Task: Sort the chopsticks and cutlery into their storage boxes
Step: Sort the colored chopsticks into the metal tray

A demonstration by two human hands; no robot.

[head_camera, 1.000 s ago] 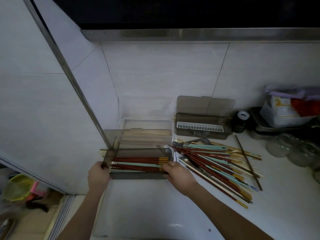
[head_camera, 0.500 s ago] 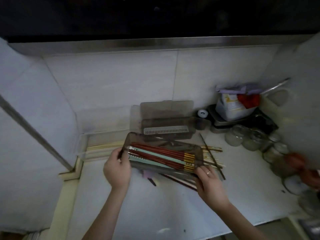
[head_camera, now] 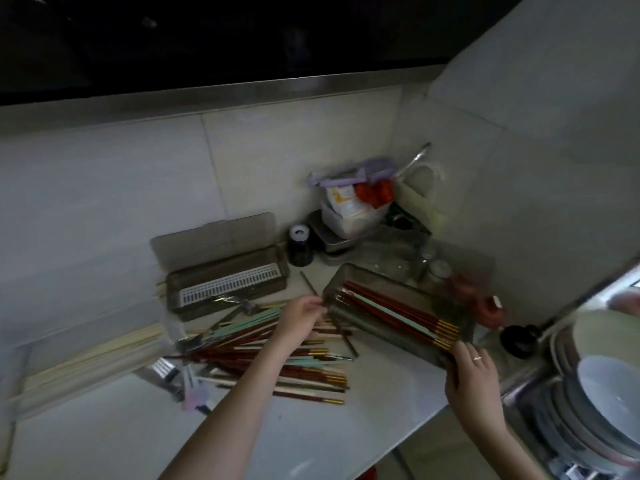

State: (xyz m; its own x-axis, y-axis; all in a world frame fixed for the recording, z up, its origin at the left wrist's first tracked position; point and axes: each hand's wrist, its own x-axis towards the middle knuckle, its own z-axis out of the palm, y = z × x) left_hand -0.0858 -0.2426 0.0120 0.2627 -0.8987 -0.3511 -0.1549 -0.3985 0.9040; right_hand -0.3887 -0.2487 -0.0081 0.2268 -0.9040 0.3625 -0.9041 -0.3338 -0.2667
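I hold a smoky grey storage box (head_camera: 369,323) by both ends above the white counter, its open lid behind it. My left hand (head_camera: 300,318) grips its near-left end and my right hand (head_camera: 472,370) grips its right end. Red-brown and mint chopsticks (head_camera: 398,313) with gold tips lie inside it. A loose pile of chopsticks (head_camera: 277,355) and some cutlery is spread on the counter under my left arm. A second grey box (head_camera: 225,284) with a white slotted insert stands open at the back. A clear box of pale chopsticks (head_camera: 93,355) lies at the left.
A dark bottle (head_camera: 300,245), a metal tray with food packets (head_camera: 353,209) and glass jars (head_camera: 433,268) crowd the back right corner. Stacked plates and bowls (head_camera: 602,386) fill a rack at the right edge. The counter's front edge runs diagonally at lower right.
Both hands have carried the grey box of chopsticks from the left of the counter to the right, over the loose pile. My view has swung right with it.
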